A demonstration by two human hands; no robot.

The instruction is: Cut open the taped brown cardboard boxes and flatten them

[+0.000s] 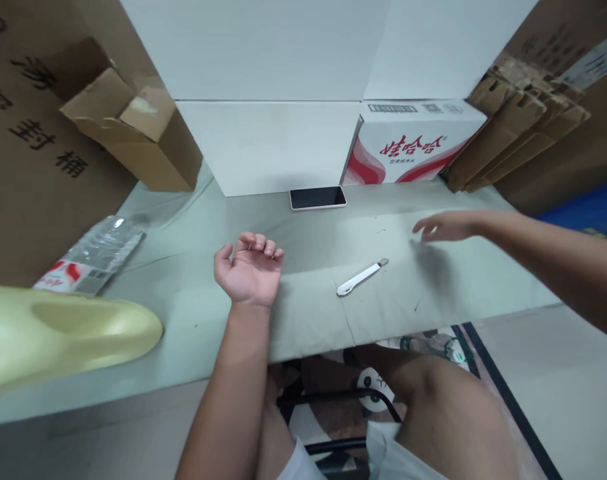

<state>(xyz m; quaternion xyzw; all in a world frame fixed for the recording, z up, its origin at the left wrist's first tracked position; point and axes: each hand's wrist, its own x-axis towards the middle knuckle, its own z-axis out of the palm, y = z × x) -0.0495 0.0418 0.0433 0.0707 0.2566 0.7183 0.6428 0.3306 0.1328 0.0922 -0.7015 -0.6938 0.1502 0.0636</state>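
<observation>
Hovering right hand; cutter, phone nearby

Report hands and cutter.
Left hand empty, palm up on table. Right hand open, right of cutter, not touching. Phone farther back.

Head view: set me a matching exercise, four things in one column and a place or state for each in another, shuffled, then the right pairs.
Things:
1. phone
2. slim white tool
3. left hand
4. right hand

Place or state:
A. palm up, fingers curled, holding nothing
B. lying on the table between the two hands
C. flat, screen dark, at the foot of the white box
D. palm down, blurred, over the right side of the table, holding nothing

Pairs: 1-C; 2-B; 3-A; 4-D.
</observation>
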